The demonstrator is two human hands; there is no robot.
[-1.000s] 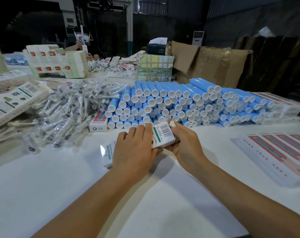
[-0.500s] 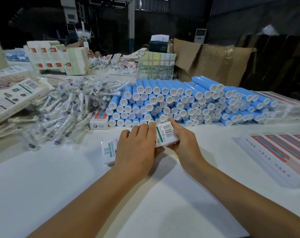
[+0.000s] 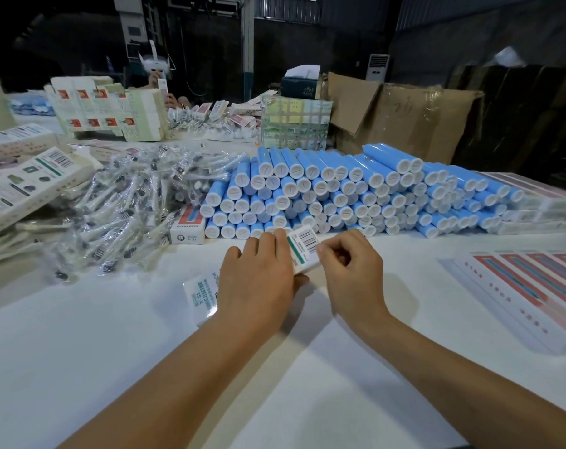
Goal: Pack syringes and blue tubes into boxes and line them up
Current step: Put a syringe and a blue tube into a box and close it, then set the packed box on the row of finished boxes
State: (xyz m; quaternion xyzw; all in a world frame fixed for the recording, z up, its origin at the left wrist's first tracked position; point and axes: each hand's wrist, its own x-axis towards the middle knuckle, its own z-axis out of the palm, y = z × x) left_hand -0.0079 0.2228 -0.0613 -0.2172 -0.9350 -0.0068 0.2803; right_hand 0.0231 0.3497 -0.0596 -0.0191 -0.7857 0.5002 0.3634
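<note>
Two hands meet over one white box (image 3: 302,249) lying on the white table (image 3: 113,367) just in front of the stack of blue tubes (image 3: 340,192). The left hand (image 3: 257,283) lies over the box's middle, fingers pressed together and curled over its far edge, thumb tucked under the near side, so it grips the carton. The right hand (image 3: 351,270) sits at the barcoded end, its fingers curled inward beside the end flap; whether they actually pinch the flap cannot be told. The box's printed near end sticks out past the left wrist; what is inside it is hidden.

Dozens of blue tubes lie stacked on their sides in tiers, white caps facing the camera. Just left of them a heap of syringes (image 3: 126,215) in clear wrappers spreads across the table, and a small closed carton (image 3: 187,228) rests between heap and tubes, touching both.

Flat cartons (image 3: 19,189) with barcodes overlap at the far left. At the right edge a row of packed boxes (image 3: 528,293) lies side by side, red and teal panels up. Behind the tubes stand a checked container (image 3: 296,124), brown cardboard (image 3: 414,121), and a block of upright cartons (image 3: 106,111), with another person (image 3: 160,76) seated beyond.
</note>
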